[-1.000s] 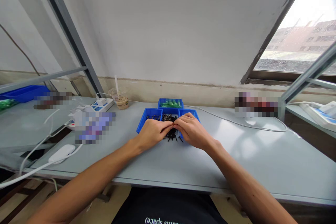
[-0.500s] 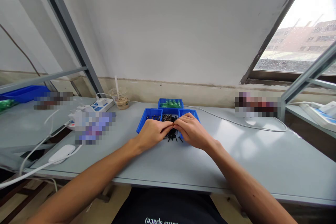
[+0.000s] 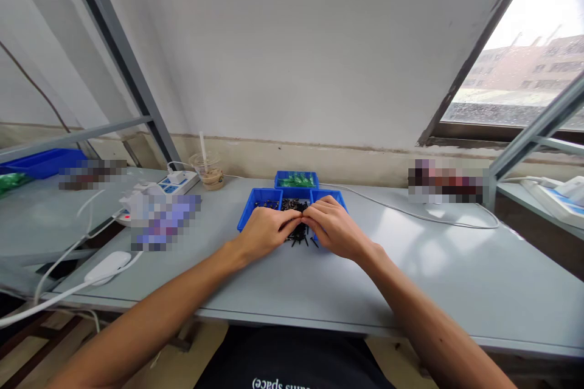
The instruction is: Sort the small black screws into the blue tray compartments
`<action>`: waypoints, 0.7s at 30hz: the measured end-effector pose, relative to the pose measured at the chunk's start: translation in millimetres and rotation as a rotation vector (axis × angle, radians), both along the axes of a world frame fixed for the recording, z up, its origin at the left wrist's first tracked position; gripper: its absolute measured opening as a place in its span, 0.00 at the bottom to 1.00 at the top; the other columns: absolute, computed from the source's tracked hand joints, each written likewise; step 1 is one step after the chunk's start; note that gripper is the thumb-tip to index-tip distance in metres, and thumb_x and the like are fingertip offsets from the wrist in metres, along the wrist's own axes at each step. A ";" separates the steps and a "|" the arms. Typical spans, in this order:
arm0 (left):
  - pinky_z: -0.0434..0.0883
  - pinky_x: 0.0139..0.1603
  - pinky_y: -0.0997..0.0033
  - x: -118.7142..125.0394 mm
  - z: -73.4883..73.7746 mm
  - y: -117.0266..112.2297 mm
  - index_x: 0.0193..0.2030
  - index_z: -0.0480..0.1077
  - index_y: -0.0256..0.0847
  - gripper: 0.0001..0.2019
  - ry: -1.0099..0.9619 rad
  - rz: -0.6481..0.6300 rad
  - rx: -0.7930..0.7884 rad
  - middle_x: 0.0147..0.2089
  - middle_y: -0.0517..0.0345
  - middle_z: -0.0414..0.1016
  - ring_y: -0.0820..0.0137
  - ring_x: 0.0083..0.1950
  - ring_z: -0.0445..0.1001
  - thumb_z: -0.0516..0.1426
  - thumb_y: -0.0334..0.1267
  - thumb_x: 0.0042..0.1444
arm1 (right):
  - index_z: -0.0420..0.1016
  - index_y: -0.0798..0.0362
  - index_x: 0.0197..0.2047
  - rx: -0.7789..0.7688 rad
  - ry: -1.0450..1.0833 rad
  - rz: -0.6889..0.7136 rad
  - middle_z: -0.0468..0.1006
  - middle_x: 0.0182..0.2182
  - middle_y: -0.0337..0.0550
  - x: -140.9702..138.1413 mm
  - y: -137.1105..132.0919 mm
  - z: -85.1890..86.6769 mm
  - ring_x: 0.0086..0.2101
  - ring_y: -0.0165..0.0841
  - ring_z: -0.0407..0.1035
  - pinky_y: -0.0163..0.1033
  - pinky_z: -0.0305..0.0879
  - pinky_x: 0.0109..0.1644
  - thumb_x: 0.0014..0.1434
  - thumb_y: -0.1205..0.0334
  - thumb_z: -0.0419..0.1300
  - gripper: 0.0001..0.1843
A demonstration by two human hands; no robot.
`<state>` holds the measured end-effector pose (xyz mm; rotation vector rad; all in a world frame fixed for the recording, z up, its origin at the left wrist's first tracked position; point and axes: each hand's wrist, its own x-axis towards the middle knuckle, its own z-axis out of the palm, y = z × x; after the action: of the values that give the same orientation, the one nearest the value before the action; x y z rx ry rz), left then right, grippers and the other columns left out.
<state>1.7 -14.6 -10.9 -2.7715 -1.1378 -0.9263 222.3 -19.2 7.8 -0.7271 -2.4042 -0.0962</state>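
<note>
My left hand and my right hand meet at the fingertips, each in a pinch. Whatever lies between the fingertips is too small to make out. Just beneath them is a pile of black screws, some loose on the table. Small dark metal parts lie behind the pile, between two blue bins. The left blue bin holds a few small parts; the right blue bin is partly covered by my right hand. Behind these, another blue bin contains green packets.
A plastic cup with a straw stands back left, near a power strip. White cables and an inline white adapter lie on the left. A white cable crosses the grey table at right. Metal posts rise on both sides.
</note>
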 end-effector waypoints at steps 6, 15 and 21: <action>0.67 0.35 0.72 0.9 1.5 -0.4 0.51 0.76 0.46 0.17 0.007 0.010 -0.029 0.39 0.61 0.85 0.68 0.36 0.82 0.48 0.47 0.74 | 0.69 0.52 0.36 0.017 0.025 0.004 0.74 0.28 0.40 -0.4 -1.3 1.1 0.32 0.32 0.66 0.41 0.57 0.46 0.75 0.64 0.48 0.14; 0.63 0.31 0.72 2.2 6.5 -3.6 0.48 0.76 0.45 0.18 -0.034 0.046 -0.060 0.29 0.63 0.80 0.70 0.29 0.78 0.49 0.50 0.73 | 0.69 0.52 0.35 0.068 0.062 -0.013 0.73 0.27 0.39 -1.6 -4.5 4.2 0.30 0.32 0.65 0.41 0.59 0.44 0.74 0.62 0.50 0.14; 0.63 0.32 0.73 2.8 7.4 -4.1 0.48 0.75 0.45 0.16 -0.037 0.035 -0.069 0.30 0.63 0.80 0.70 0.30 0.78 0.49 0.49 0.73 | 0.67 0.51 0.35 0.090 0.098 -0.030 0.72 0.27 0.39 -1.3 -5.3 4.2 0.30 0.32 0.64 0.41 0.60 0.43 0.71 0.64 0.52 0.10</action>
<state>4.6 -18.7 -3.6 -2.7890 -1.2425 -0.9574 221.1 -24.5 12.0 -0.7105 -2.2811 -0.1767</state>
